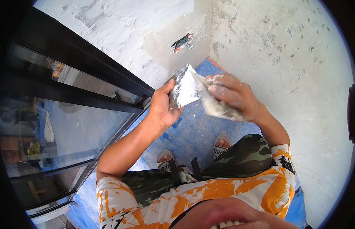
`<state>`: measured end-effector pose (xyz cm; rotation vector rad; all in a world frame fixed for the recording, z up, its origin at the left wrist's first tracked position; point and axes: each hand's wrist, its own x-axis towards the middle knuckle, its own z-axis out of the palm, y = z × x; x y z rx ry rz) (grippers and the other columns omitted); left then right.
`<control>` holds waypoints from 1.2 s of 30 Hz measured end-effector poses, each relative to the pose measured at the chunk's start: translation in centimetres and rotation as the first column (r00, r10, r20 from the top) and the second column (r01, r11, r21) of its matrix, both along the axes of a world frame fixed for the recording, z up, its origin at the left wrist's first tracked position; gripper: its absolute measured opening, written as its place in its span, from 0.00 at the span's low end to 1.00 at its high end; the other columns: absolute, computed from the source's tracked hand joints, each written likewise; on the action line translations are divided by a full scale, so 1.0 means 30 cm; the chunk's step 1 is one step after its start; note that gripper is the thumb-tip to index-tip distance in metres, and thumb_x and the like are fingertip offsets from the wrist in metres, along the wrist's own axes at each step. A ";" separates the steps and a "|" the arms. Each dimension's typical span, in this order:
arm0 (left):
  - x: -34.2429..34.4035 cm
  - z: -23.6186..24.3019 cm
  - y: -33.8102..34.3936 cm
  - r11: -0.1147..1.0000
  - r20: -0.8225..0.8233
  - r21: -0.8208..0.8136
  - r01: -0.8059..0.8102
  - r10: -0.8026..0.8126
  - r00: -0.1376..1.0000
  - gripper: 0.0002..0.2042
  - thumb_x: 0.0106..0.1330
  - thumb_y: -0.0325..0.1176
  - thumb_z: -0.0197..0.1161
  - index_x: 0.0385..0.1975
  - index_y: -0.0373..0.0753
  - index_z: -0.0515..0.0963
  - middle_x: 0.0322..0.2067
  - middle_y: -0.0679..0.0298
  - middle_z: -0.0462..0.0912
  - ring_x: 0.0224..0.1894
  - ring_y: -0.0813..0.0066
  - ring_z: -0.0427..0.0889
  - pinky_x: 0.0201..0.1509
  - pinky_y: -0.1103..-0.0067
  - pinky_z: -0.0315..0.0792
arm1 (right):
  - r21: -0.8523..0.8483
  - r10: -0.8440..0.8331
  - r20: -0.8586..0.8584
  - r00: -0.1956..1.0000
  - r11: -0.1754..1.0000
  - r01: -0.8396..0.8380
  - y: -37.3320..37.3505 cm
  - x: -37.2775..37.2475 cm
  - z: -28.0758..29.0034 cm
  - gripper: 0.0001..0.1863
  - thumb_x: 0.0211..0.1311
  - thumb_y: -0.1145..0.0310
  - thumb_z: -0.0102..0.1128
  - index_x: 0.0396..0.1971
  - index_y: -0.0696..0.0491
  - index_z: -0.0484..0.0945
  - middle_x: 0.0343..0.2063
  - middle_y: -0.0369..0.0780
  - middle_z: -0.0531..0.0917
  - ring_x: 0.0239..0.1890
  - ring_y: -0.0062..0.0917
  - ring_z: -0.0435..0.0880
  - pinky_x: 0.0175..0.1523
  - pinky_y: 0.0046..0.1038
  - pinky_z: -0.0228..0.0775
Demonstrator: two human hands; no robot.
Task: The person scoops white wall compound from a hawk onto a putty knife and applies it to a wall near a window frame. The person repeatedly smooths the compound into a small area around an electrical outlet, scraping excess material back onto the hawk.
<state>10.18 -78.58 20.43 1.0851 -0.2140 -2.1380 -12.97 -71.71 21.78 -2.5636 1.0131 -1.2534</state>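
Note:
My left hand (162, 101) is closed on the edge of a shiny silver metal plate (188, 86), with the thumb and fingers at its left side. The plate is tilted and catches a bright reflection. My right hand (233, 93), smeared with white paste and blurred by motion, is closed on a flat, pale scraper-like blade (219, 108). That blade meets or overlaps the plate's right edge; I cannot tell whether they touch. The right hand's fingers hide the blade's handle, if it has one. Both hands are in front of me, above the floor.
A white-coated wall (147, 34) ahead has a hole with wires (182, 42) in it. On the right stands a grey, patchy wall (277, 57). Black-framed glass panels (70, 122) rise on the left. My sandalled feet (166, 156) are on a blue floor covering (185, 133).

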 end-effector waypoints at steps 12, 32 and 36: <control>-0.060 0.096 0.000 0.666 0.314 -0.746 0.022 0.322 0.893 0.11 0.72 0.32 0.54 0.47 0.30 0.74 0.38 0.62 0.81 0.38 0.78 0.79 0.44 0.80 0.73 | -0.060 -0.291 -0.210 0.933 0.957 0.285 -0.013 -0.067 0.068 0.23 0.52 0.78 0.58 0.48 0.41 0.82 0.46 0.39 0.80 0.52 0.38 0.78 0.51 0.36 0.71; 0.405 0.140 0.225 0.839 0.682 -0.510 0.189 0.260 0.684 0.14 0.70 0.35 0.60 0.48 0.32 0.76 0.40 0.63 0.82 0.38 0.79 0.80 0.45 0.80 0.73 | -0.474 -0.524 0.187 0.831 0.692 0.544 -0.810 -0.137 -0.538 0.29 0.51 0.80 0.56 0.53 0.38 0.80 0.45 0.39 0.79 0.59 0.37 0.73 0.66 0.41 0.66; 0.433 0.037 0.251 0.898 0.653 -0.437 0.048 0.280 0.704 0.13 0.69 0.34 0.60 0.47 0.32 0.76 0.40 0.63 0.82 0.38 0.78 0.80 0.45 0.80 0.73 | -0.367 -0.544 0.065 0.836 0.766 0.527 -0.757 -0.135 -0.721 0.27 0.52 0.78 0.57 0.53 0.38 0.80 0.47 0.38 0.78 0.60 0.37 0.73 0.69 0.43 0.63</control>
